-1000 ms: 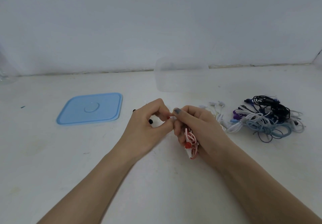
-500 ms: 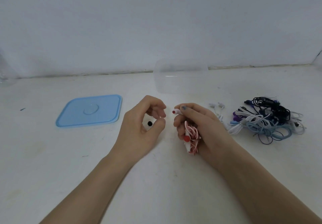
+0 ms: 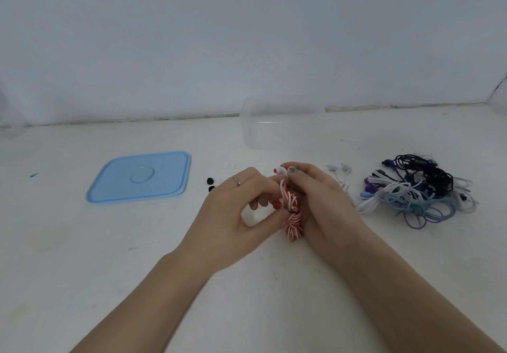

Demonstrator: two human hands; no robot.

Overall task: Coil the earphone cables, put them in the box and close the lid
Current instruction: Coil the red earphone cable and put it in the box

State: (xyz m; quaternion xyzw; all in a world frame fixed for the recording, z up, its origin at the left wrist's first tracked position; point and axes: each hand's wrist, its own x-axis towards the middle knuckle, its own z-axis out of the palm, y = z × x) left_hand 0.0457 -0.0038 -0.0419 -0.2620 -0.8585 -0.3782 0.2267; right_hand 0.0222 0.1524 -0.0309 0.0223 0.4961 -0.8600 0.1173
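My right hand point(image 3: 323, 201) grips a coiled red-and-white striped earphone cable point(image 3: 292, 221), with one white earbud point(image 3: 279, 170) sticking out above its thumb. My left hand point(image 3: 233, 215) reaches in from the left and its thumb and fingers pinch the same bundle near a red earbud tip point(image 3: 277, 204). The clear plastic box point(image 3: 282, 124) stands open behind the hands. Its blue lid point(image 3: 140, 177) lies flat to the left. A tangled pile of earphones point(image 3: 411, 190) in black, blue, white and purple lies to the right.
Two small black ear tips point(image 3: 210, 184) lie on the white table left of my left hand. A white earphone pair point(image 3: 340, 168) lies between my right hand and the pile. The wall runs close behind the box.
My left hand, apart from the cable half a second ago, has moved right and taken hold of the bundle. The right hand has kept its grip.
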